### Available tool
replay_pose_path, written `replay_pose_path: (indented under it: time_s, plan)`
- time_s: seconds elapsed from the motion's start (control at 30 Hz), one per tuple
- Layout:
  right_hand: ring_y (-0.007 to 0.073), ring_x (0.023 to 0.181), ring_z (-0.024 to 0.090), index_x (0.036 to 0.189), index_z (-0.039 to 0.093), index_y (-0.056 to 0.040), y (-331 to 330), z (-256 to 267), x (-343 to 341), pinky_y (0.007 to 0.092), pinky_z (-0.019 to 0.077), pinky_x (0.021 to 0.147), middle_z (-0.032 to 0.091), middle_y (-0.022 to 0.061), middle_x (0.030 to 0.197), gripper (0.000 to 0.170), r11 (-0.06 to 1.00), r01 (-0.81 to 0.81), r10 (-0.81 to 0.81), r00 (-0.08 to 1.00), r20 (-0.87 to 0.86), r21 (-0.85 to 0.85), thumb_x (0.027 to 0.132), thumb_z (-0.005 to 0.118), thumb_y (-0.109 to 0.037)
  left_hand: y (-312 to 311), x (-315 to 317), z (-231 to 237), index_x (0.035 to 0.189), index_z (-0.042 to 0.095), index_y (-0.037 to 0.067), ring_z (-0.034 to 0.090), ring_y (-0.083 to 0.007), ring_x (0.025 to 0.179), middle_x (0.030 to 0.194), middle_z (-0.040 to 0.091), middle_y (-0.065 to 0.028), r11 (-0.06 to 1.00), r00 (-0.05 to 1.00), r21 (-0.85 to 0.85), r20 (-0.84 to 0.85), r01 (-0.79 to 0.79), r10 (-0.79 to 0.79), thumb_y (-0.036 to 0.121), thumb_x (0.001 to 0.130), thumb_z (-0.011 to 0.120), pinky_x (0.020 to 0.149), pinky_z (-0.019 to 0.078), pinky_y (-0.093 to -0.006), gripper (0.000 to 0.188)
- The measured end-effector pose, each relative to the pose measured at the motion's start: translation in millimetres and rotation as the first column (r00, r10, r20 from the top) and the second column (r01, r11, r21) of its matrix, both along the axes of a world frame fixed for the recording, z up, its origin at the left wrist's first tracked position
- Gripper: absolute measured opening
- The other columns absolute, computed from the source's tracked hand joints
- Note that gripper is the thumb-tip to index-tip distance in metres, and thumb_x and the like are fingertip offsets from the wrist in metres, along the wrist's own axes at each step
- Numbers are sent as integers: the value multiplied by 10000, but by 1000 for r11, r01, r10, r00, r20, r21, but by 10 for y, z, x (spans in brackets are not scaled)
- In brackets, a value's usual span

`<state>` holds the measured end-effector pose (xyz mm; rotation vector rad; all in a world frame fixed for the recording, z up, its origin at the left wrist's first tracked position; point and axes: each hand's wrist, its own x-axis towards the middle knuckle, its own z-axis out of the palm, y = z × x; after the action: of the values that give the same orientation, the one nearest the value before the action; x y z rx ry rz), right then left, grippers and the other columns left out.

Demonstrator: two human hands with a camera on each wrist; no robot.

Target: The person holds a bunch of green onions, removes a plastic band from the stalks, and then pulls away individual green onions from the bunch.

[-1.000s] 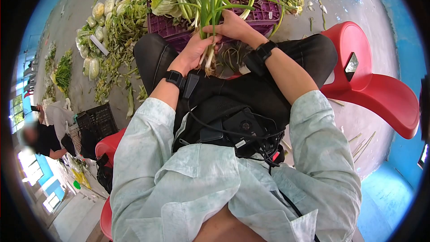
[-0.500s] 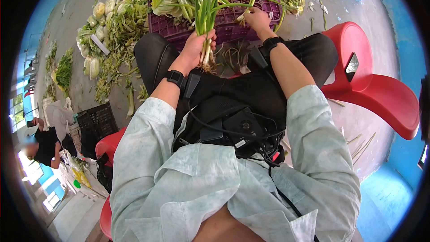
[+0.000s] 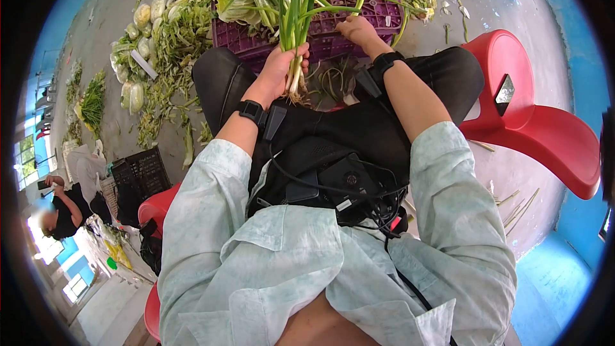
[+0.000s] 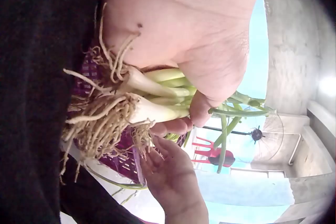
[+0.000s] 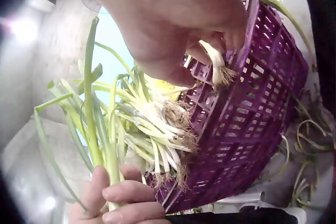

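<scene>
My left hand (image 3: 277, 72) grips a bunch of spring onions (image 3: 296, 20) by their white lower stems, leaves upward. Their shaggy brown roots (image 4: 105, 127) hang below that hand in the left wrist view. Over the near right part of an upturned purple crate (image 5: 239, 124), my right hand (image 3: 362, 32) has its fingers curled around a single spring onion (image 5: 214, 58), whose white base and roots show beneath them. More loose spring onions (image 5: 163, 134) lie on the crate, roots toward its near edge, close to the right thumb.
Leafy greens (image 3: 246, 0) sit on the crate's left part. Piles of trimmed cabbages and leaves (image 3: 160, 45) cover the floor at left. A red chair (image 3: 512, 115) with a phone stands at right; a person (image 3: 61, 211) is far left beside a black crate (image 3: 142, 172).
My right hand has left the bunch and moved right to the crate, then shifted slightly left there. The left hand keeps hold of the bunch. The person at far left has changed posture.
</scene>
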<state>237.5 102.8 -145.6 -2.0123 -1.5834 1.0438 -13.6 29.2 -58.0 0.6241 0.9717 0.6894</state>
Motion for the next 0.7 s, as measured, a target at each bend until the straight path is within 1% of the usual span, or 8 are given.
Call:
replay_pose_path:
  time_s: [0.07,0.17,0.27,0.37,0.47,0.57,0.67,0.7]
  plan:
    - [443,1032,669,999,740,22,-24,35,-13,451,526,919,712,274,1056,540,1000,27,-27,1000,10,14,772,633,-456,0,2,13,1079,574,64,594,-121,735,897,600,-30,1000,1000,-1,-1,-1,1,179,963,718,665,526,-284,217]
    - [454,994,679,953,747,35,-44,195,-30,461,538,897,713,291,1017,529,999,28,-27,998,53,-17,770,631,-448,3,1,-5,1076,574,63,594,-122,735,897,600,-31,1000,1000,0,0,-3,3,176,962,718,663,526,-284,215]
    - [451,972,685,926,744,48,-40,189,-40,460,544,879,718,285,984,525,995,103,-104,994,44,16,769,630,-440,-3,8,13,1072,574,61,593,-121,733,894,599,-32,1000,1000,-8,-14,-4,4,179,961,721,661,526,-282,219]
    - [458,969,682,932,737,64,-43,191,-26,469,542,865,711,297,964,558,989,139,-141,989,32,59,755,632,-455,-1,-1,-9,1067,575,61,595,-120,732,890,602,-31,1000,1000,-2,5,-2,2,186,959,724,659,528,-281,222]
    - [402,905,714,924,747,59,-88,236,-19,442,546,842,738,250,918,515,959,276,-266,956,-126,69,799,650,-431,-5,7,5,1058,592,78,584,-114,727,874,586,-12,1000,1000,-7,-3,-9,9,176,948,733,632,523,-273,204]
    - [306,834,727,941,775,15,-120,385,-26,391,544,814,762,180,909,391,877,473,-470,805,-362,-88,862,666,-352,-8,14,16,1059,591,75,585,-116,724,874,587,-14,1000,1000,-11,-21,-17,16,176,947,734,629,525,-274,207]
    - [223,800,706,977,789,-9,-59,363,10,342,530,790,768,109,912,297,828,538,-534,674,-509,-157,905,665,-269,-3,8,13,1058,591,74,587,-118,725,876,588,-15,1000,1000,-12,-14,-9,9,174,945,735,626,527,-276,209]
    - [218,794,701,982,784,1,-38,302,27,342,527,778,764,113,914,295,826,549,-530,683,-502,-125,899,671,-258,-2,4,11,1057,589,70,592,-117,728,878,594,-19,1000,1000,-9,-12,-5,4,182,948,734,635,531,-279,214]
